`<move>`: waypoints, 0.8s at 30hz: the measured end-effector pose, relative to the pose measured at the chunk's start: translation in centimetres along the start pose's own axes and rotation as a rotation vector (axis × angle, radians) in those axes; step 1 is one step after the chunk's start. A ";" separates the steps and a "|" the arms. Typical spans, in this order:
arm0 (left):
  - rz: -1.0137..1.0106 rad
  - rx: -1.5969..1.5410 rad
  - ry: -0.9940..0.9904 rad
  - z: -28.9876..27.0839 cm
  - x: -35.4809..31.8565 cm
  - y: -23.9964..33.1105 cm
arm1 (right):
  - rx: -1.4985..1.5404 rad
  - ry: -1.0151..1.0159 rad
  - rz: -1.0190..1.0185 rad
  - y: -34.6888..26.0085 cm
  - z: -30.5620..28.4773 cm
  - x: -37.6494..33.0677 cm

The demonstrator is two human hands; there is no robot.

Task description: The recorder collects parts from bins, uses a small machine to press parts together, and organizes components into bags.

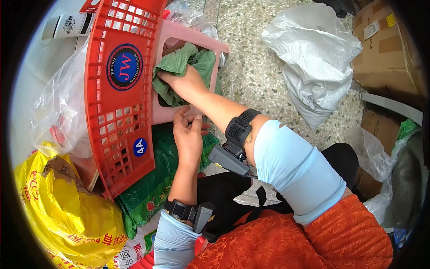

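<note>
My right hand (186, 83) reaches into the opening of a pink plastic frame, perhaps a stool (165, 36), standing behind a red crate. Its fingers are closed on a green woven cloth or sack (179, 60), which bunches up around them; the fingertips are hidden in the folds. Just below, my left hand (188, 134) has its fingers bent and apart, close to the lower edge of the pink frame. Nothing shows in that hand. The red crate (118, 98) has grid openings and blue stickers, and stands upright to the left of both hands.
A yellow plastic bag (67, 210) and a green bag (148, 193) lie at the lower left. Clear plastic (62, 98) bunches behind the crate. On the speckled floor (244, 67) lies a white woven sack (313, 58), with cardboard boxes (385, 49) at the right.
</note>
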State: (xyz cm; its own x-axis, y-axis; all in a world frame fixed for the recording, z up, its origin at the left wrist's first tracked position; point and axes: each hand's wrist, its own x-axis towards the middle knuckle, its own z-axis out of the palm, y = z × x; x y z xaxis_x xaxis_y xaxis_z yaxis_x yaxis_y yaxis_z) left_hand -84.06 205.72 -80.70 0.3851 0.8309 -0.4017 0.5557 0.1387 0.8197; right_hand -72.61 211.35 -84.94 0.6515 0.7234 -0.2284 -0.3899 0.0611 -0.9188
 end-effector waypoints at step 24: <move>0.547 0.960 0.133 1.3 2.9 -1.0 | -0.377 -0.086 -0.045 -4.7 -16.2 -2.8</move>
State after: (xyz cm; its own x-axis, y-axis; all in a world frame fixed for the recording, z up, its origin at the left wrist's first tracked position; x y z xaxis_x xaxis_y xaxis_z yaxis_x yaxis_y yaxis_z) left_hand -82.57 207.32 -83.21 0.7023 0.7118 0.0116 0.6968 -0.6906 0.1936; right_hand -62.06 197.95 -85.19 0.5995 0.7817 -0.1717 -0.0850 -0.1511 -0.9849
